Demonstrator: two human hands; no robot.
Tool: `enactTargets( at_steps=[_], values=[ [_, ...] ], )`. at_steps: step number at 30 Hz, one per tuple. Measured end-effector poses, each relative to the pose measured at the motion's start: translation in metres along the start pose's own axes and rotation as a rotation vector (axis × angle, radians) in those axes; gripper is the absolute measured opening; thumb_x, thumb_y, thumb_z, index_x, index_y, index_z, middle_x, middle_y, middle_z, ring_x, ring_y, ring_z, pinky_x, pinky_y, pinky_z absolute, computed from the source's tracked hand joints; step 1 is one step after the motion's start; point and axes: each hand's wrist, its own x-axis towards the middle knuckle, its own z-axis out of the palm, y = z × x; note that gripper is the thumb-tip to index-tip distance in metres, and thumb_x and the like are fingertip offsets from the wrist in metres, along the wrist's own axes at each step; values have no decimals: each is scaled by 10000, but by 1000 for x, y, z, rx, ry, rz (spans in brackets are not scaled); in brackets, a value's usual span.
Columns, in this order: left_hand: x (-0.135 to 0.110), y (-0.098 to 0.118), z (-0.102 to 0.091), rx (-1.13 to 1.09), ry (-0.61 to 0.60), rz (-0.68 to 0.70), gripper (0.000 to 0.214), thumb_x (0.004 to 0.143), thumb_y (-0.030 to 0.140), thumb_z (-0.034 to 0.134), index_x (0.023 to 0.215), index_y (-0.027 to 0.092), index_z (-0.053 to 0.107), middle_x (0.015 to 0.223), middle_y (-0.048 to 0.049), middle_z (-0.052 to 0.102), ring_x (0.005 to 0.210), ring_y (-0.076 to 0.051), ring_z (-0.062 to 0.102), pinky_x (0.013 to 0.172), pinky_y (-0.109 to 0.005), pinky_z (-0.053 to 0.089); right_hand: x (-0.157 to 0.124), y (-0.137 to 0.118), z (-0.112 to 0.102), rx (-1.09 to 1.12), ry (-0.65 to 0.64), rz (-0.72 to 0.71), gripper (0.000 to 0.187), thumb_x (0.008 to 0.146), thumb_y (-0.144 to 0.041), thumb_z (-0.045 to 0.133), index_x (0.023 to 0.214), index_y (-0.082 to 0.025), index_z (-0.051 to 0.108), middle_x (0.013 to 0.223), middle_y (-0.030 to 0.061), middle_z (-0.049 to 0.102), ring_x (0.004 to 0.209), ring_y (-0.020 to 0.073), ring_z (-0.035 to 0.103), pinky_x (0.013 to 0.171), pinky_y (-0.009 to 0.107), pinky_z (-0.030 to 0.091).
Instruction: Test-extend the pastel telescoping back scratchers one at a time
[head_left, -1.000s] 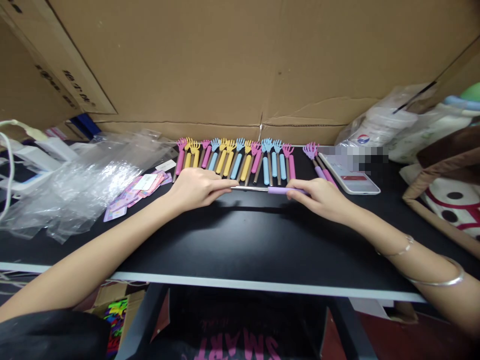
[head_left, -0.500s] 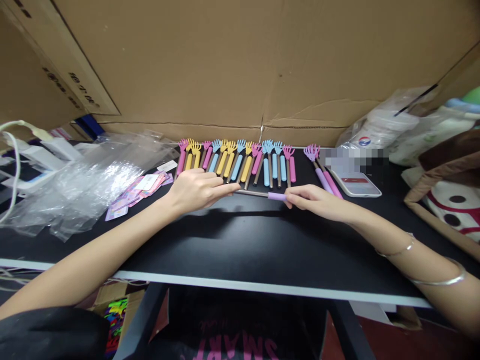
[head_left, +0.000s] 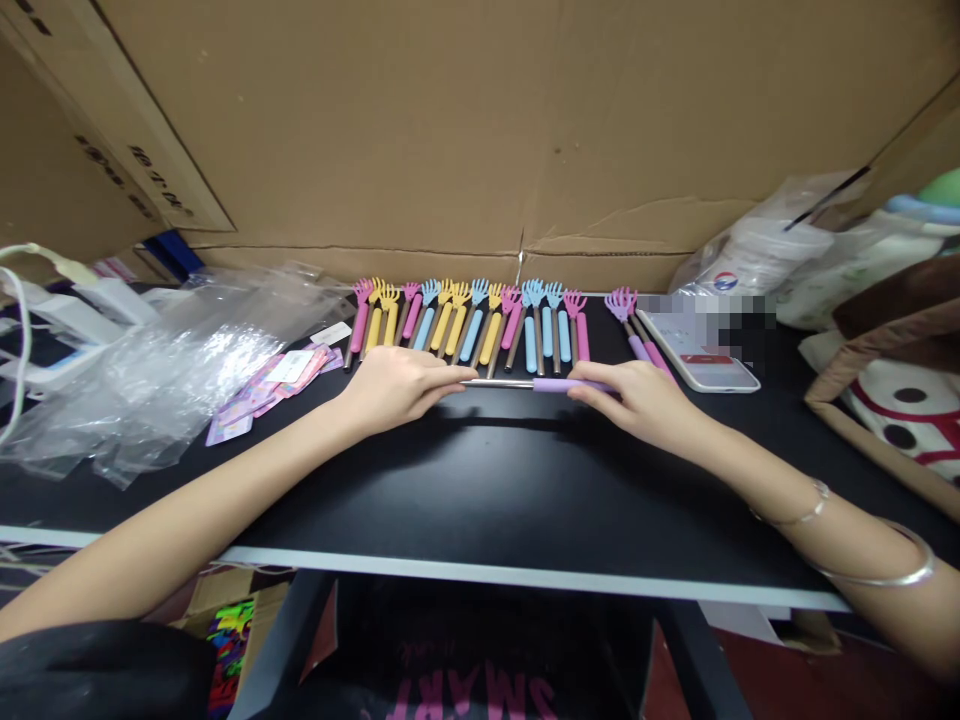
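Between my two hands a back scratcher (head_left: 551, 385) lies level above the black table, with a metal rod and a purple handle. My left hand (head_left: 401, 385) is closed on the rod end, and its claw is hidden there. My right hand (head_left: 637, 400) pinches the purple handle, which sticks out a little past the fingertips. Behind them stretches a row of back scratchers with pink, yellow and blue claws and handles, such as a blue one (head_left: 472, 330) and a yellow one (head_left: 491, 335). A purple back scratcher (head_left: 621, 305) and a pink one lie apart, by my right hand.
Clear plastic bags (head_left: 172, 350) and small printed cards (head_left: 262, 395) lie on the left, near white chargers (head_left: 82, 320). To the right are a phone (head_left: 712, 370), a bagged cup (head_left: 772, 250) and a brown-handled bag (head_left: 862, 350). A cardboard wall (head_left: 420, 130) closes off the back.
My right hand has shifted slightly right, and its grip on the purple handle now leaves a bit of it showing beyond the fingers. My left hand stays on the rod end.
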Motion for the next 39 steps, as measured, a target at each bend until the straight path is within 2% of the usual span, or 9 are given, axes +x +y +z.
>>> enactTargets(
  at_steps=[8, 11, 13, 16, 20, 24, 29, 34, 39],
  values=[
    [1, 1, 2, -168, -119, -166, 380, 984, 437, 423, 1074, 263, 749, 863, -40, 776, 716, -163, 713, 553, -210, 388, -4, -3, -1, -285, 298, -151, 435, 978, -500, 364, 864, -221, 677, 645, 4, 691, 531, 127, 585, 494, 245, 288],
    [3, 2, 2, -274, -207, -238, 372, 976, 443, 437, 1103, 265, 738, 815, -28, 768, 663, -151, 681, 556, -206, 365, -5, -1, -1, -374, 417, -238, 389, 975, -465, 415, 866, -215, 693, 739, 12, 733, 606, 116, 633, 510, 235, 313],
    [3, 4, 3, -369, -273, -279, 387, 970, 458, 436, 1100, 252, 736, 743, -16, 745, 611, -138, 643, 567, -201, 360, -5, 0, -2, -449, 484, -309, 368, 963, -458, 454, 844, -210, 699, 707, 9, 723, 597, 108, 624, 506, 234, 311],
    [4, 5, 3, -540, -387, -299, 428, 973, 473, 405, 1097, 218, 725, 658, 6, 678, 565, -119, 582, 593, -197, 368, -5, 2, -6, -544, 509, -394, 356, 946, -465, 490, 817, -208, 701, 598, -10, 667, 547, 98, 580, 504, 239, 301],
    [5, 6, 2, -657, -467, -299, 449, 977, 462, 376, 1100, 190, 712, 657, 12, 639, 573, -113, 552, 593, -192, 369, -4, 3, -9, -560, 463, -389, 379, 954, -479, 466, 815, -214, 700, 588, -14, 652, 554, 95, 569, 517, 245, 304],
    [5, 8, 0, -526, -379, -306, 406, 965, 459, 424, 1084, 222, 730, 627, 17, 659, 540, -109, 560, 577, -193, 357, -3, 6, -6, -496, 436, -335, 409, 960, -493, 438, 846, -210, 710, 644, 7, 687, 581, 107, 600, 530, 244, 323],
    [3, 11, 3, -301, -194, -282, 342, 942, 452, 500, 1062, 259, 755, 654, -5, 729, 517, -119, 602, 515, -202, 325, -2, 9, -2, -376, 435, -283, 461, 958, -530, 411, 834, -207, 716, 698, 22, 723, 606, 116, 637, 527, 234, 339],
    [2, 12, 3, -144, -6, -168, 333, 950, 450, 495, 1018, 271, 768, 773, -21, 770, 623, -138, 686, 505, -206, 350, -1, 4, -3, -259, 336, -179, 519, 952, -584, 362, 836, -222, 716, 597, 3, 676, 496, 112, 570, 504, 240, 314],
    [2, 12, 1, -76, 56, -108, 322, 958, 426, 496, 989, 262, 772, 750, -14, 764, 633, -129, 690, 487, -203, 354, 1, 2, -4, -120, 204, -90, 516, 931, -615, 367, 829, -234, 700, 520, -17, 610, 419, 111, 483, 495, 235, 304]
  ],
)
